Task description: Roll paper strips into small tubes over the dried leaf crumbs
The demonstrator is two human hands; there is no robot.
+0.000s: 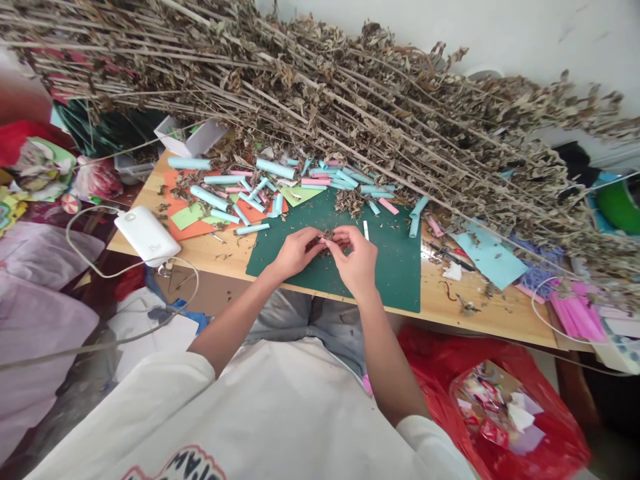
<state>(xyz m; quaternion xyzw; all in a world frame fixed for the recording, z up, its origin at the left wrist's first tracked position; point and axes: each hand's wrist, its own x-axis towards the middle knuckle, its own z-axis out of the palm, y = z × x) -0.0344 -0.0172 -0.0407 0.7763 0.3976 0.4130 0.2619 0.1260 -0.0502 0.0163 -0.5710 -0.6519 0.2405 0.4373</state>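
Note:
Over the front of a green cutting mat, my left hand and my right hand meet at the fingertips. Both are closed in a pinch around a small clump of dried leaves. Part of the clump is hidden by the fingers. Leaf crumbs lie on the mat beneath. Just beyond my right hand is a small white tube. A heap of dry leaves sits further back on the mat. Rolled blue paper tubes and pink paper tubes are scattered behind and to the left.
Long dried leafy stalks stretch across the back. A white power bank with a cable lies at the table's left edge. Blue paper and pink strips are on the right. A red plastic bag of scraps stands below, right.

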